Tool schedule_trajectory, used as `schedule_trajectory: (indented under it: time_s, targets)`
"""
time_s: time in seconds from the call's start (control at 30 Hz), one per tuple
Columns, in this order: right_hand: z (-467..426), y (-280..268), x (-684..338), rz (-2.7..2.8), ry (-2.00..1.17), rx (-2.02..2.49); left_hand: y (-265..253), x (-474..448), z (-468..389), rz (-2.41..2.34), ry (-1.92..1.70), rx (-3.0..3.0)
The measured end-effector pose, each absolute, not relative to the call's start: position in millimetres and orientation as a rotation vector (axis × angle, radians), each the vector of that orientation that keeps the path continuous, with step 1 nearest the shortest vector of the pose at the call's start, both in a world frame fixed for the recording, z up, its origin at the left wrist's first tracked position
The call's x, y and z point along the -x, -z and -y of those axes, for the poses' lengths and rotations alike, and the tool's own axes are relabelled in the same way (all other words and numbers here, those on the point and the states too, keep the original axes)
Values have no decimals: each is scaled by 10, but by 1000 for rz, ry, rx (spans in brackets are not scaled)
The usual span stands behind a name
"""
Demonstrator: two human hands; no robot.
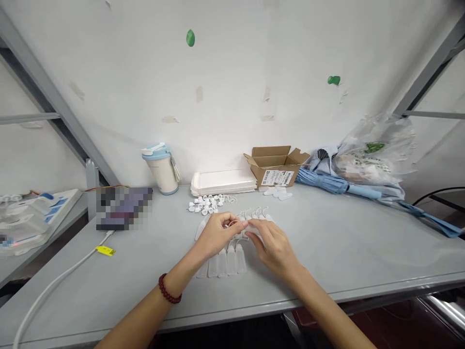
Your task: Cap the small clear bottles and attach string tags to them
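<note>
My left hand and my right hand meet over the middle of the table. The fingers of my right hand are closed on a small translucent plastic bottle, mostly covered by the hand. My left thumb and fingers pinch at its end, by a thin white loop; whether a cap is in them is hidden. Just in front of the hands lies a row of flat translucent bottles with thin looped cords at their necks. More bottles with cords lie behind the hands, partly covered. Loose white caps are scattered beyond my left hand.
Along the wall stand a cream tumbler, a stack of white trays and an open cardboard box. A folded blue umbrella and a plastic bag lie right. At left are a pixelated device and a white cable.
</note>
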State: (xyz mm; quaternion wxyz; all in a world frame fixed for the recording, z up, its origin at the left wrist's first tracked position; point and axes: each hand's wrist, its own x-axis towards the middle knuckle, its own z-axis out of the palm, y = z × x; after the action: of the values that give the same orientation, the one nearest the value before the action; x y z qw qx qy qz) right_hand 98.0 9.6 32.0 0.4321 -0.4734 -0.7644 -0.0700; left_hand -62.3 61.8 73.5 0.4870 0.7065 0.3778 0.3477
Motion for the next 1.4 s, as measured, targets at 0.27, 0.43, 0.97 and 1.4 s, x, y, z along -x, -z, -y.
schedule_trajectory:
  time_s: [0.27,0.43,0.97,1.4]
  targets:
    - [-46,-513,-984,1470,-839,1182,-779,665,-576,-824,-898,-1914]
    - [-31,-582,-971,1208,-1189,1089,-721,637,-446,-819,-1176,-2276]
    - [148,-681,-993,1423,-1142,1244,-620,684,-135,-767,-1154,-2629]
    - [196,-831,-1369,1893,-1611,1434,-585,749,-108,-815,-687,-2557]
